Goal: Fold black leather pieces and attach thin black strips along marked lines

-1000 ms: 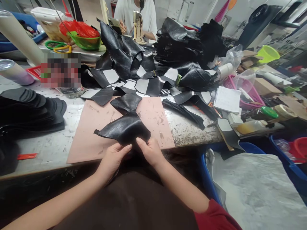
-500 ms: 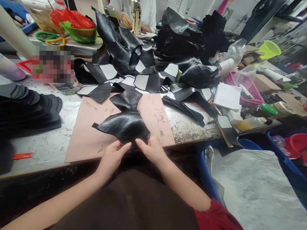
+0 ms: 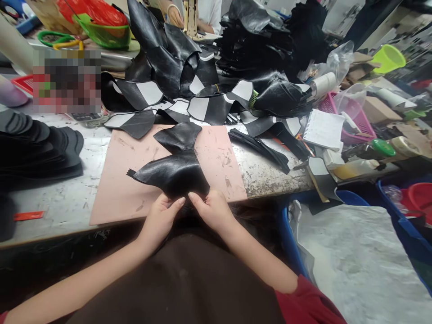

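Across the workbench, stacks seemingly wait. Your left hand and right hand pinch black leather, apparently unfinished.

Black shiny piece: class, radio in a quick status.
Left hand, right hand: both gripping black shiny piece by near edge. Piece extends over pink board. Gray-and-black piece overlaps board's far left corner.

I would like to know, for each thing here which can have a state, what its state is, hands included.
Left hand: closed on the black piece.
Right hand: closed on the black piece.
Black piece: curved, held by its near edge.
Pink board: flat, marked.
Notebook: white page up.
Green bowl: holding red plastic.
Blue bin: partly covered by a greyish sheet.
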Demonstrator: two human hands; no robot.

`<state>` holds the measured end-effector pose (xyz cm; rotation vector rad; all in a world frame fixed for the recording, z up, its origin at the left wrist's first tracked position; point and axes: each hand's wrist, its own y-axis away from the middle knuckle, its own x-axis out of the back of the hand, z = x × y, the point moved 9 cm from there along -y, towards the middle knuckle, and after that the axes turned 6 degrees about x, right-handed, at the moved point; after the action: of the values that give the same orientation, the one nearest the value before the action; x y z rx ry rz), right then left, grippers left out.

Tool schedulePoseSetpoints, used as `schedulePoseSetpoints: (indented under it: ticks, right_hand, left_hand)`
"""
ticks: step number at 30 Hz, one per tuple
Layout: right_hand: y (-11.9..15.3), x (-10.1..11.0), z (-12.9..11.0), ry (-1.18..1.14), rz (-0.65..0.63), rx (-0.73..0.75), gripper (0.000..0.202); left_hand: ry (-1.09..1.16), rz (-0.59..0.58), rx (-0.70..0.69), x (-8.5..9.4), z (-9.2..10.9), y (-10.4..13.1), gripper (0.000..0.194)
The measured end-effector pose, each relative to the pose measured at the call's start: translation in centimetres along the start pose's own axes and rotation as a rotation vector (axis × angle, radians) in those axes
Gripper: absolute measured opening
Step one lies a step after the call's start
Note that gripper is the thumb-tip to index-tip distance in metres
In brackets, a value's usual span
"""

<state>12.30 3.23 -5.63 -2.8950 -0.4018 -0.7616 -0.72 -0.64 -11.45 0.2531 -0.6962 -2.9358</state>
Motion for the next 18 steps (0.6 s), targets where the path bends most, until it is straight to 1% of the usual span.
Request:
schedulePoseSetpoints:
  ticks: [2,4,7,9,12,15,18]
  right_hand:
    - [0.0,-0.2,0.0,0.004,-0.015,0.003,0.025]
    - [0.0,-0.1,0.0,0.032,0.000,0.003,0.024]
    - [0.0,0.0,0.0,0.031,0.014,0.014,0.022]
    - [-0.1,-0.2,0.3,-0.076,-0.006,0.008,0.019]
    - [-0.1,-0.3,1.9,-0.255,-0.011,-0.101,0.018]
    - [0.0,-0.3,3.1,-0.331,-0.020,-0.181,0.019]
    - [0.0,-0.4,3.1,-0.379,-0.031,-0.174,0.020]
  left_hand:
    - [0.008,-0.010,0.010,-0.2,-0.1,0.0,0.034]
    - [0.003,-0.026,0.021,-0.5,0.0,0.1,0.036]
    - [-0.084,-0.006,0.032,-0.5,0.5,0.3,0.041]
    - [-0.161,0.044,0.034,-0.1,0.8,0.3,0.042]
    - [-0.176,0.087,0.029,0.3,0.8,0.2,0.040]
    - [-0.109,0.052,0.022,0.0,0.6,0.1,0.040]
    - [-0.064,0.022,0.046,-0.4,0.1,0.0,0.042]
